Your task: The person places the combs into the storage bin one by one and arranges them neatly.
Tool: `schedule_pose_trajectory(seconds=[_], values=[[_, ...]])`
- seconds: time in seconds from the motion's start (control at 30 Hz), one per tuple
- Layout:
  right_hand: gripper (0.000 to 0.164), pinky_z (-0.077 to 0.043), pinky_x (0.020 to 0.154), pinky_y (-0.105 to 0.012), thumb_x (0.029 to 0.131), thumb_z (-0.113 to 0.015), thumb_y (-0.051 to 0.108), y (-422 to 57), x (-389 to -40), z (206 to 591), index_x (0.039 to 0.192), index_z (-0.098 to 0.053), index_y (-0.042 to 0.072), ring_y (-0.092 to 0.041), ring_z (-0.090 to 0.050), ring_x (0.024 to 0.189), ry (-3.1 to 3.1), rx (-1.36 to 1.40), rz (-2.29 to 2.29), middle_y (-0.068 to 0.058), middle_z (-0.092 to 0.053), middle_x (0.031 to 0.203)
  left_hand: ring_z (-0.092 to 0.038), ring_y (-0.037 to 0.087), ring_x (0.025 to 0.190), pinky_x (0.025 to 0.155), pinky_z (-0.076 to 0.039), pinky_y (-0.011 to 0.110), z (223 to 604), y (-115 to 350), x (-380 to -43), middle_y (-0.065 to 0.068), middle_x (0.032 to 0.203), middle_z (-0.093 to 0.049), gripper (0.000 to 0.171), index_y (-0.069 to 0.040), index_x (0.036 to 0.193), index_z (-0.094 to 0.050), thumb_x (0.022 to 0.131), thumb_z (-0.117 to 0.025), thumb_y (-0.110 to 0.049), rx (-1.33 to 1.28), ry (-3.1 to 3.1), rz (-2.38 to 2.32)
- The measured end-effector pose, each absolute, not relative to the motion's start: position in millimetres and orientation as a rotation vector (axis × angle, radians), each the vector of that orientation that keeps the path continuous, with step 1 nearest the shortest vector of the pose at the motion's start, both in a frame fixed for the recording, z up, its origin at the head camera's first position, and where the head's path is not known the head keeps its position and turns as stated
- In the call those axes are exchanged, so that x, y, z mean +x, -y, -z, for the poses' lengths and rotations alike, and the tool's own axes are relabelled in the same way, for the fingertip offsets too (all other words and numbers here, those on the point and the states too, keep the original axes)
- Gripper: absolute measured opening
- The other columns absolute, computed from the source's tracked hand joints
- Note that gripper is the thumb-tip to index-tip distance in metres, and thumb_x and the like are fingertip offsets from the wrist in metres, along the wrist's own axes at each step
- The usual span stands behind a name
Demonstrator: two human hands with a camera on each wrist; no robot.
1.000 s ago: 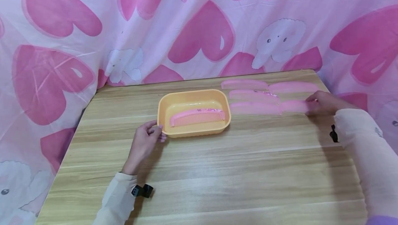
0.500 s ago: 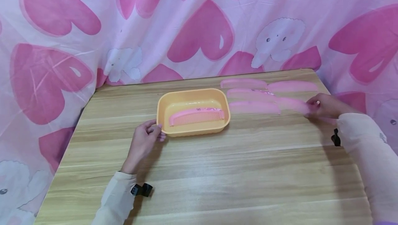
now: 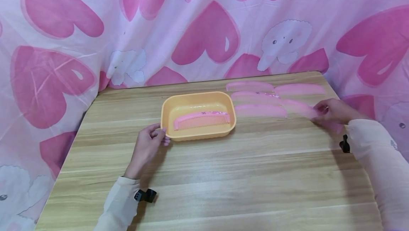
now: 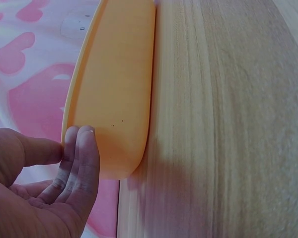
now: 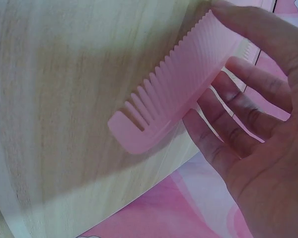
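Observation:
My left hand (image 3: 148, 142) pinches the near left corner of a shallow orange plastic tray (image 3: 198, 138) between thumb and fingers. The left wrist view shows this thumb and these fingers at the rim of the tray (image 4: 119, 89). Inside the tray lies a pink comb (image 3: 202, 120). On the right, my right hand (image 3: 332, 111) grips another pink comb (image 3: 298, 107) across its middle. In the right wrist view the thumb is on the toothed side of this comb (image 5: 174, 84) and the fingers lie along its spine; its wide-toothed end sticks out.
Several more pink combs, such as the back left comb (image 3: 250, 86) and the back right comb (image 3: 299, 89), lie in rows right of the tray. A wooden table (image 3: 223, 177) bears everything. Behind it hangs a pink heart-print curtain (image 3: 207, 32).
The comb in my right hand has turned, its right end swinging toward the front and its left end slightly back and left. My left hand and the tray have stayed in place.

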State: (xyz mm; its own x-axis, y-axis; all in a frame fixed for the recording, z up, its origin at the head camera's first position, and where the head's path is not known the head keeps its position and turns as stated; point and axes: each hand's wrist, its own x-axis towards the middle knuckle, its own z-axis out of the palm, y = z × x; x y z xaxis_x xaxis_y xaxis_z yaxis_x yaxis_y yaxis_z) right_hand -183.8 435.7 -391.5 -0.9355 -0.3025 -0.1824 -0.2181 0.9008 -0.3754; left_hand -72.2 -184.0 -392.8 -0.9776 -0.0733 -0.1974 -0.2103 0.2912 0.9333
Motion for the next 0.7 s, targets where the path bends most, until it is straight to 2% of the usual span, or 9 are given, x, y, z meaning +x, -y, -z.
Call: schedule_pose_trajectory(seconds=[0.23,0.53,0.7], values=[[0.055,-0.052,0.067,-0.025,0.074,-0.090,0.025,-437.6,-183.5,393.5,0.104,-0.067,-0.016,-0.025,-0.060,0.084,-2.824,-0.381,0.514,-0.012,-0.069,0.090,-0.071,0.014,0.077,0.073,-0.065,0.026,392.2,183.7,-72.5,0.026,0.098,-0.072,0.044,0.011,0.144,-0.045,0.106,-0.053,-0.009,-0.279,-2.422,-1.785],[0.051,-0.048,0.063,-0.022,0.072,-0.092,0.030,-435.1,-181.3,394.2,0.098,-0.070,-0.008,-0.016,-0.053,0.077,-2.804,-0.300,0.538,-0.005,-0.064,0.085,-0.070,0.013,0.076,0.072,-0.065,0.026,392.6,184.0,-72.5,0.026,0.097,-0.072,0.043,0.011,0.143,-0.045,0.105,-0.053,-0.008,-0.263,-2.424,-1.795],[0.057,-0.050,0.062,-0.022,0.073,-0.092,0.033,-431.2,-180.2,389.0,0.101,-0.068,-0.010,-0.020,-0.056,0.079,-2.799,-0.254,0.553,-0.007,-0.065,0.087,-0.070,0.012,0.075,0.072,-0.065,0.026,393.1,184.4,-72.6,0.025,0.097,-0.072,0.043,0.011,0.143,-0.046,0.106,-0.053,-0.008,-0.256,-2.425,-1.800]])
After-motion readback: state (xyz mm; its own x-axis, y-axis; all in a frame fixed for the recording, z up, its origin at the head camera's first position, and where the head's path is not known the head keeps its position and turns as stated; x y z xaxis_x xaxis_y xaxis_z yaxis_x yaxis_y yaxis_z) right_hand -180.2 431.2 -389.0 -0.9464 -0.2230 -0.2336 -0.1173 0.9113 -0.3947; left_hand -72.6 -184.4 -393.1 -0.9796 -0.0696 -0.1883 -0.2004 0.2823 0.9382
